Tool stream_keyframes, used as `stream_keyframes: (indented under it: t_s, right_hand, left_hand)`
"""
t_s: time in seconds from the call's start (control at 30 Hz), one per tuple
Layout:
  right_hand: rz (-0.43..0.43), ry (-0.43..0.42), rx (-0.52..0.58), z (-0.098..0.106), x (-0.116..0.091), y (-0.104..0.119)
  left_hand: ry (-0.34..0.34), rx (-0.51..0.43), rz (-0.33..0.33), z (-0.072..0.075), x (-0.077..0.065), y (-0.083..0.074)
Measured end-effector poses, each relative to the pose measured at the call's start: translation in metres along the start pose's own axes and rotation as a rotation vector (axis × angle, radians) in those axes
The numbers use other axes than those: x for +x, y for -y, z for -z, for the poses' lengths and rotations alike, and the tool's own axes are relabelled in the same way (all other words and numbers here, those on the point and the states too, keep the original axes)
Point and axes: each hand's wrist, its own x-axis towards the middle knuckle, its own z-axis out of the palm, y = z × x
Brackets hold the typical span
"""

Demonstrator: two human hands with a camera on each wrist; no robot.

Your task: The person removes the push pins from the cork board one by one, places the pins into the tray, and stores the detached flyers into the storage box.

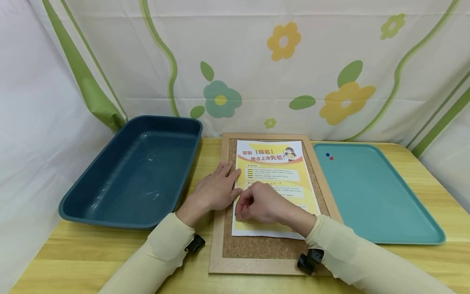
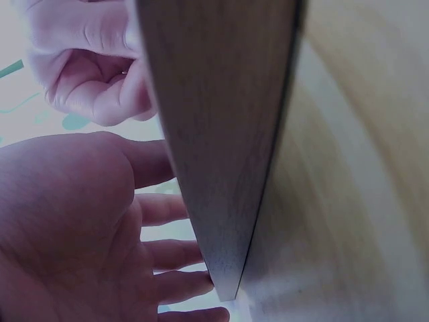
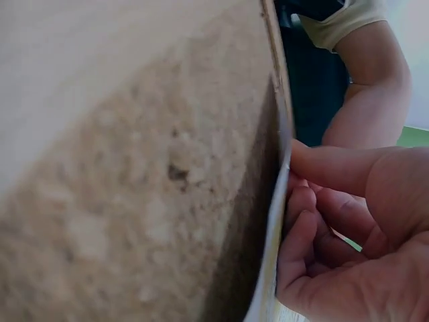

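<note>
A printed poster (image 1: 273,171) in white and yellow lies on a cork board (image 1: 257,248) with a wooden frame. My left hand (image 1: 216,188) rests across the frame's left side, its fingers spread and reaching onto the poster's edge. Just nearer to me, my right hand (image 1: 260,203) is bent over the poster's lower left edge. Its thumb (image 3: 335,164) and curled fingers come together in a pinch right at the paper's edge, and the small thing at their tips is hidden. In the right wrist view the poster's rim stands slightly off the cork (image 3: 154,201), with a shadow under it.
A deep dark blue tub (image 1: 132,188) stands left of the board. To the right lies a flat teal tray (image 1: 378,196), with a small blue piece (image 1: 327,154) and a red piece (image 1: 331,158) in its far left corner. A flowered curtain (image 1: 249,61) hangs behind the wooden table (image 1: 92,253).
</note>
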Motion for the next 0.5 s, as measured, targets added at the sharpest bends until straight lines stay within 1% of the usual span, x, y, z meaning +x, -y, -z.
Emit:
stream_keyframes:
  t_s: [0.13,0.33,0.5]
  right_hand:
    - [0.023,0.006,0.021,0.002,-0.002,-0.001]
    - [0.034,0.008,0.101,0.007,-0.005,-0.006]
    - [0.038,0.045,0.173,0.017,-0.005,-0.009]
  left_hand:
    - [0.002,-0.003,0.004,0.0,0.0,0.0]
    - [0.007,0.003,0.005,0.0,0.001,-0.001]
    - [0.01,0.0,0.011,0.001,0.0,-0.001]
